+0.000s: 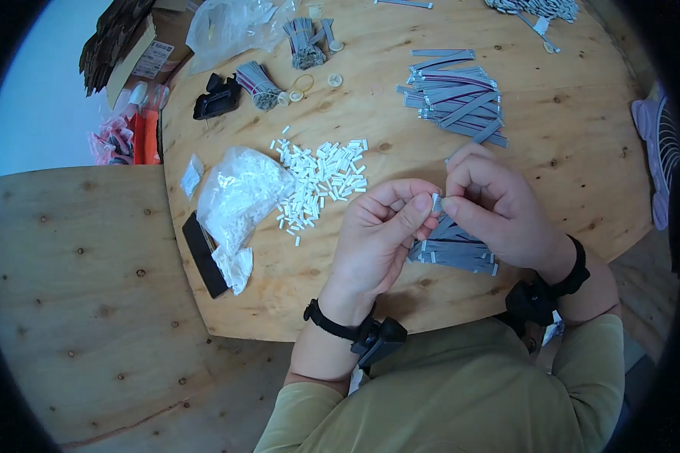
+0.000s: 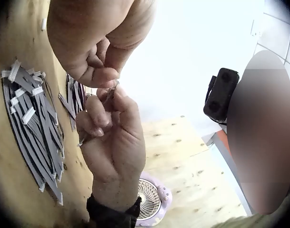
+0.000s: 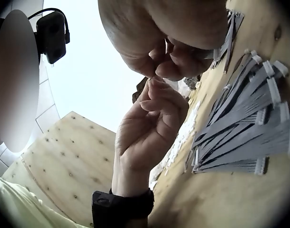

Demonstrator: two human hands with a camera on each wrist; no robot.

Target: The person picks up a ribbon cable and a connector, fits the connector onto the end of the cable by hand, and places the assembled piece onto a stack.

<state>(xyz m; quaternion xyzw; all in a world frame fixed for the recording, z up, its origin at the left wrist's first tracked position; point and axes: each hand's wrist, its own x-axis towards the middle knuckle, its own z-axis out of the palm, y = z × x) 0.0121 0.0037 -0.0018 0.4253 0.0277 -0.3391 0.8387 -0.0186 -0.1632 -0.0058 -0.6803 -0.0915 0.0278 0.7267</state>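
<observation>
In the head view my left hand (image 1: 378,230) and right hand (image 1: 499,200) meet fingertip to fingertip over the table. Between them is the end of a short grey ribbon cable (image 1: 437,202), pinched by thumb and forefinger on each side. My right hand's other fingers curl inward; a grey strip of cable (image 3: 209,53) shows beside them in the right wrist view. Fingers hide most of the piece. Just below the hands lies a bundle of grey ribbon cables (image 1: 457,253) with white end connectors. Left of my left hand spreads a pile of small white connector pieces (image 1: 325,174).
A second heap of ribbon cables (image 1: 457,98) lies beyond my right hand. A clear plastic bag (image 1: 242,189) rests beside the white pieces, next to a dark flat box (image 1: 204,257). Tied cable bundles (image 1: 304,44), a black object (image 1: 217,97) and a cardboard box (image 1: 155,57) sit farther back.
</observation>
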